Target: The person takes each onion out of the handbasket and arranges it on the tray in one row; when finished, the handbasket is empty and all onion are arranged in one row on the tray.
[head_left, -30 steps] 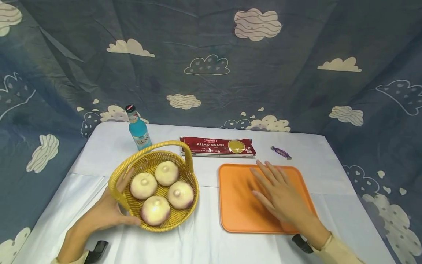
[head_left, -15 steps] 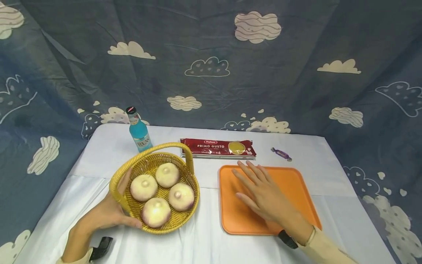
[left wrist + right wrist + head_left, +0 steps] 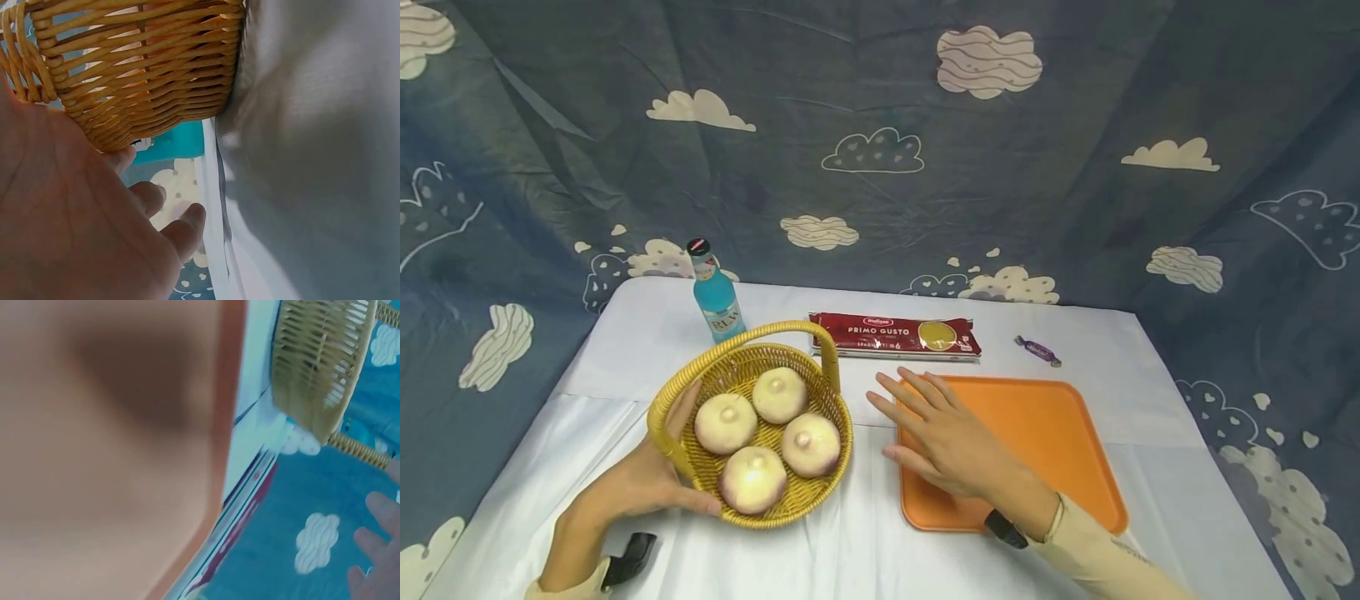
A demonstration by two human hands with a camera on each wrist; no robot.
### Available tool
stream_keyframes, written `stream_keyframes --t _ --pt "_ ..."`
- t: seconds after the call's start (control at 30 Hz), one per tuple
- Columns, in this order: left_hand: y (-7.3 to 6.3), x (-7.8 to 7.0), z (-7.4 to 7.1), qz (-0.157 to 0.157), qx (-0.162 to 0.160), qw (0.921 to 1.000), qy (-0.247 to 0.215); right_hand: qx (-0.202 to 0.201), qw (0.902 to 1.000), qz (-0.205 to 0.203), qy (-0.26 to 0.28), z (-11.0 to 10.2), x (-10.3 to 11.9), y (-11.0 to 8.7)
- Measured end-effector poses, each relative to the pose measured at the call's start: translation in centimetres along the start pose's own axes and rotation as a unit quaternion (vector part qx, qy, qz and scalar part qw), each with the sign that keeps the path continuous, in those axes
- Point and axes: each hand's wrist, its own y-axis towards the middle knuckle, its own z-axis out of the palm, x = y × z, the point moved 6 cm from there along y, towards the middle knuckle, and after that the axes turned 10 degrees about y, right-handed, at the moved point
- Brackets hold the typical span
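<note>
A yellow wicker basket (image 3: 778, 504) with a hooped handle stands at the left of the table. In it lie several round, pale vegetables (image 3: 811, 444) with purplish undersides and a small knob on top. My left hand (image 3: 636, 483) rests against the basket's left side, thumb near the front rim and fingers reaching along the back. In the left wrist view its loosely bent fingers (image 3: 184, 231) spread beside the woven wall. My right hand (image 3: 943, 442) hovers palm down with spread fingers over the left part of an orange tray (image 3: 1045, 442), its fingertips past the tray's left edge.
A blue bottle (image 3: 717, 300) stands behind the basket. A red spaghetti pack (image 3: 895, 336) lies at the back middle, and a purple wrapped candy (image 3: 1037, 350) right of it. A dark cloth with clouds (image 3: 880, 83) hangs behind the white-covered table (image 3: 872, 550).
My right hand has moved left across the tray toward the basket, fingers still spread. The left hand and the basket have stayed in place.
</note>
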Motion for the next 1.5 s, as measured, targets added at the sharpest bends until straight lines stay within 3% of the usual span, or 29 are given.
stream_keyframes --t 0.27,0.63,1.0,1.17,1.5 --pt "0.1 0.3 0.3 -0.011 0.011 0.9995 -0.029 0.035 0.9985 -0.032 0.029 1.1 2.1 2.0" --pt "-0.2 0.3 0.4 -0.013 0.021 0.9980 -0.058 0.028 0.9897 -0.124 0.067 2.6 4.3 4.4" --pt "0.3 0.1 0.4 0.000 0.019 0.9977 -0.065 0.045 0.9742 -0.111 0.191 3.7 4.5 6.6" --pt "0.3 0.0 0.4 0.004 0.016 0.9976 -0.067 0.045 0.9689 -0.104 0.220 4.1 4.5 7.3" --pt "-0.1 0.4 0.2 -0.012 0.012 0.9981 -0.060 0.056 0.9538 -0.131 0.265 4.7 4.7 8.4"
